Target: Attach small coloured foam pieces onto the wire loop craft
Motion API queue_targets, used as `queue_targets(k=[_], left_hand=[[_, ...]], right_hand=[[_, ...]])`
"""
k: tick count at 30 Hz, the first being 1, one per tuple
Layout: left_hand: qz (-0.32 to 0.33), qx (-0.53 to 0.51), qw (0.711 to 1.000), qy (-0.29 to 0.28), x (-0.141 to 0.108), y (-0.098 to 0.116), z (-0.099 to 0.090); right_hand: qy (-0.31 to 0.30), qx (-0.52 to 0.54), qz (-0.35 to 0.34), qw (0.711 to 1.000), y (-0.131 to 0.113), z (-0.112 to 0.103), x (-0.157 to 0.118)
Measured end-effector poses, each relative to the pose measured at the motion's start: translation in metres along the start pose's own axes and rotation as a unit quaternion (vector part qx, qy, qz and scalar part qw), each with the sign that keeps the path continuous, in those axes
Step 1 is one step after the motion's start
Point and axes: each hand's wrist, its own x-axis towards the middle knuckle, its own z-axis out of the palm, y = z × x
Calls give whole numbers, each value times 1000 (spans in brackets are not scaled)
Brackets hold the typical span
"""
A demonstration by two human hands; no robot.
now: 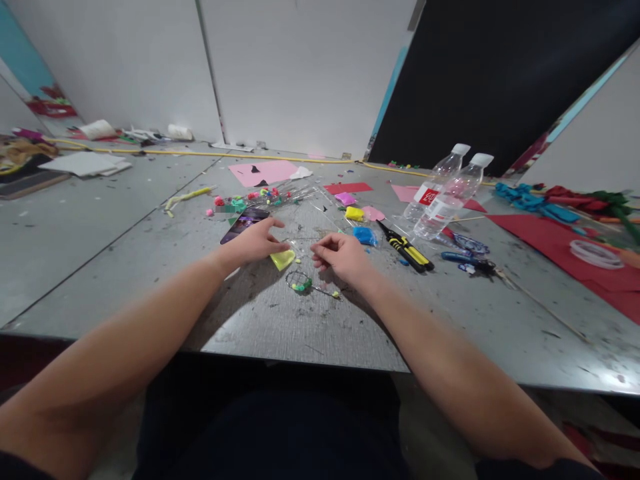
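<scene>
One wire piece lies flat on the table (280,337) just in front of your hands: a thin ring with a straight stem, its lower curve lumped with green, crinkled clay (302,287), with a small yellow blob at the stem's end. Your left hand (257,241) is beyond it, fingers loosely parted, thumb by one soft, glossy yellow packet (283,259). Your right hand (343,257) has thumb and forefinger drawn together in a pinch; whether anything tiny sits between them is too small to tell. Beside your left hand lies one flat, dark phone (240,225). Past your right hand are three pillowy packets: one magenta (345,199), one yellow (355,213) and one blue (365,236). To their right lies one black-and-yellow pair of pliers (406,249), and behind it stand two clear plastic bottles, the farther (434,187) and the nearer (453,203), both white-capped. Farther back lies a sheet of smooth pink paper (240,175).
</scene>
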Motion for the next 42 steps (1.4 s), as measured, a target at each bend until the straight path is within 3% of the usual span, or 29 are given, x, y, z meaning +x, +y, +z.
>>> queue_targets(k=[3, 7, 16, 23, 28, 32, 35, 42], left_hand=[[0, -16, 1000, 0, -1, 2, 1], [8, -21, 998, 52, 4, -1, 1], [4, -175, 982, 72, 5, 0, 3], [15, -329, 944, 15, -3, 9, 7], [-14, -395, 918, -32, -12, 19, 10], [2, -424, 903, -74, -15, 19, 14], [14, -413, 907, -83, -15, 17, 16], [33, -374, 921, -104, -19, 21, 16]], right_hand=[[19, 19, 17, 1000, -2, 1, 0], [42, 53, 42, 997, -3, 1, 2], [5, 70, 42, 997, 2, -2, 1], [28, 6, -46, 999, 6, -2, -4], [55, 14, -103, 993, 0, 2, -9], [33, 62, -88, 994, -6, 7, -14], [13, 99, -59, 993, -8, 10, -16], [-2, 32, -51, 998, -8, 13, -17]])
